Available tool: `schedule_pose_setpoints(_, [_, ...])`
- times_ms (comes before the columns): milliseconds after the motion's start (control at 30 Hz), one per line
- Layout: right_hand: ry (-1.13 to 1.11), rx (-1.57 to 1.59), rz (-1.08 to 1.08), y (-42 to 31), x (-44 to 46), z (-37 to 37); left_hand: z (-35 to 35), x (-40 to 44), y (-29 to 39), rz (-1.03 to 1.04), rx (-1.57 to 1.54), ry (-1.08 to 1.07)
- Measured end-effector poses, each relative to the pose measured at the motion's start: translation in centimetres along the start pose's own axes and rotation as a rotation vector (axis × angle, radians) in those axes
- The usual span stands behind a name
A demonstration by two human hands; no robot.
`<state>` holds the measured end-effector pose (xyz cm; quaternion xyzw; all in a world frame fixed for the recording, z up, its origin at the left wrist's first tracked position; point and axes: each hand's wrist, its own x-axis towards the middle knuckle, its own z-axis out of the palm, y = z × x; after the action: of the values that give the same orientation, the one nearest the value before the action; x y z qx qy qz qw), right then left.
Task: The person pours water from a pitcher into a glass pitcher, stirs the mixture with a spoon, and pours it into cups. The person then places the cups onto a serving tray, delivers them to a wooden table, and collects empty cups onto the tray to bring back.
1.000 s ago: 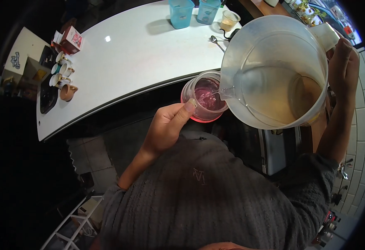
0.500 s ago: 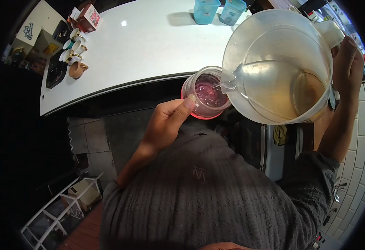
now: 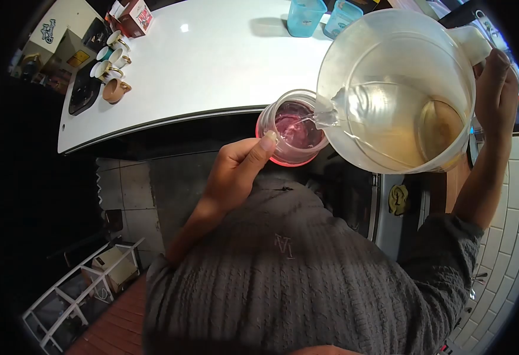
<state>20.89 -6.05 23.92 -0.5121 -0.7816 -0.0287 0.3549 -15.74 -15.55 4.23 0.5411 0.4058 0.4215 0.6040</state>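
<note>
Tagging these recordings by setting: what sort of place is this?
Probably a kitchen or a small drinks counter; the view can't settle which. It shows in the long white counter, the cups grouped near its left end, and the large translucent pitcher in the right hand.

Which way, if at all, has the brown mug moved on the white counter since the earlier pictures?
No: the brown mug keeps its place on the white counter, beside the other mugs; only the view has shifted.
</note>
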Motion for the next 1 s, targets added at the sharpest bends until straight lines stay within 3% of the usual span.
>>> schedule_pose_setpoints(200, [0.016, -0.089, -0.055, -0.4, 0.1, 0.1, -0.1, 0.0, 0.3, -0.007, 0.007, 0.013])
schedule_pose_setpoints(400, [0.075, -0.111, 0.05, -0.7, -0.3, 0.0, -0.3, 0.1, 0.1, -0.003, -0.001, 0.005])
schedule_pose_setpoints(1000, [-0.018, 0.024, 0.088, 0.6, -1.6, -2.3, 0.3, 0.2, 0.1, -0.005, -0.024, -0.048])
